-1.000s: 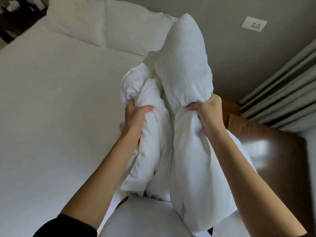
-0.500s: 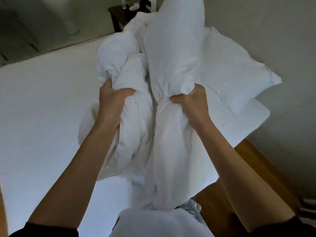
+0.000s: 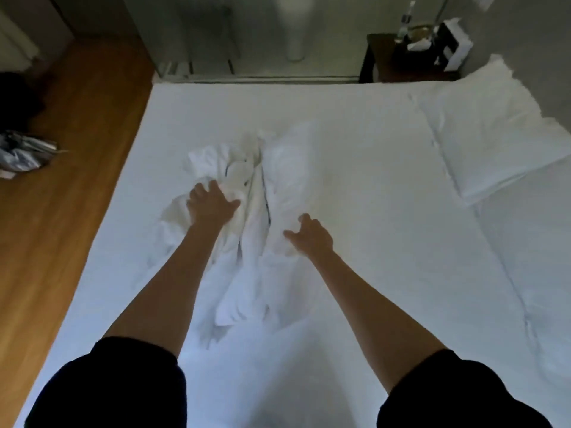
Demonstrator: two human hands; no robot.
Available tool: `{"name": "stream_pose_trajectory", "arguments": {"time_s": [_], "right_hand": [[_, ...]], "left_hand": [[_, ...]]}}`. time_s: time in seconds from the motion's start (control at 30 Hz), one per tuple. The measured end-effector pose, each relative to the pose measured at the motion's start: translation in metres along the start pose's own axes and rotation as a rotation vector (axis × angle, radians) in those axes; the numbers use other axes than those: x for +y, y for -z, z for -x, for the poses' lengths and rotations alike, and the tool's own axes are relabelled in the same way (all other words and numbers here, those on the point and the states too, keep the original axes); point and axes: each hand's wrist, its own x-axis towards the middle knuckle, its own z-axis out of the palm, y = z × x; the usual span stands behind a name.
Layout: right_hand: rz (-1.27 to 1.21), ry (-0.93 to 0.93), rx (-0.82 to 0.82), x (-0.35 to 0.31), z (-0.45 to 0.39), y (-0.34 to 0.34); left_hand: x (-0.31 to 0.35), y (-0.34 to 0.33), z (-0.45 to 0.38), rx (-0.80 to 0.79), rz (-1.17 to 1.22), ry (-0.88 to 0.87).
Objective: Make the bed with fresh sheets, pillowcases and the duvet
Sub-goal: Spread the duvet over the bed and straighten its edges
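A crumpled white bundle of bedding (image 3: pixel 250 230) lies in the middle of the bed, on the flat white sheet (image 3: pixel 364 125). My left hand (image 3: pixel 208 205) rests on the bundle's left side with fingers forward and thumb spread. Just off its right side hovers my right hand (image 3: pixel 310 237), fingers apart and holding nothing. Two white pillows (image 3: pixel 485 134) lie stacked at the head of the bed, on the right.
A dark nightstand (image 3: pixel 398 60) with a bottle and small items stands past the bed's far right corner. Wooden floor (image 3: pixel 80 143) runs along the left edge, with a crumpled bag (image 3: pixel 21 152) on it. A glass partition stands behind the bed.
The bundle was held up in both fists; now it lies on the bed. My right hand has let go, my left hand lies on it, and my view has swung left.
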Motion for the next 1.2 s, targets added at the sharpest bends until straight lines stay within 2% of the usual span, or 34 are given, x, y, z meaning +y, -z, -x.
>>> {"name": "stream_pose_trajectory", "arguments": {"time_s": [0.1, 0.23, 0.37, 0.63, 0.8, 0.97, 1.07, 1.2], "right_hand": [[0.133, 0.094, -0.081, 0.028, -0.018, -0.043], [0.308, 0.161, -0.189, 0.066, -0.039, -0.091], [0.446, 0.214, -0.117, 0.099, -0.074, -0.118], [0.472, 0.243, -0.071, 0.126, -0.12, -0.137], [0.484, 0.27, -0.053, 0.122, -0.151, -0.143], [0.466, 0.299, -0.067, 0.1, -0.193, -0.157], [0.461, 0.308, -0.132, 0.08, -0.218, -0.175], [0.601, 0.323, -0.342, 0.083, -0.229, -0.22]], "left_hand": [[-0.025, -0.061, 0.005, -0.09, -0.017, -0.004], [-0.064, -0.132, 0.019, -0.269, 0.004, 0.11], [-0.095, -0.187, 0.018, -0.326, 0.056, 0.186], [-0.114, -0.253, 0.009, -0.359, 0.088, 0.214], [-0.13, -0.261, -0.019, -0.259, 0.05, 0.191], [-0.168, -0.249, -0.077, 0.033, -0.044, 0.204], [-0.199, -0.237, -0.115, 0.167, -0.042, 0.339], [-0.234, -0.233, -0.158, 0.14, 0.173, 0.557]]}}
